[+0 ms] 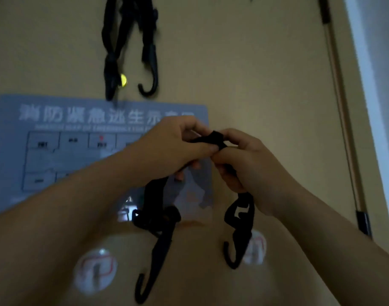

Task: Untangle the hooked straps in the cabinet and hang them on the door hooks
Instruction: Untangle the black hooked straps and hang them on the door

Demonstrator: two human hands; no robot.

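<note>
Left hand [178, 146] and right hand [244, 164] pinch strap [215, 138] at mid-fold, before door [255, 74]; both hooked ends dangle. Likely best: keep fold taut, slip it squarely over free door hook [94, 270], ends apart.

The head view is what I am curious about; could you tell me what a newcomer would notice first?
At centre, the left hand and right hand pinch a black strap between them, its two hooked ends dangling below. At top left, a bundle of straps hangs on the door, above a blue evacuation sign. Two clear stick-on hooks sit low on the door.
</note>
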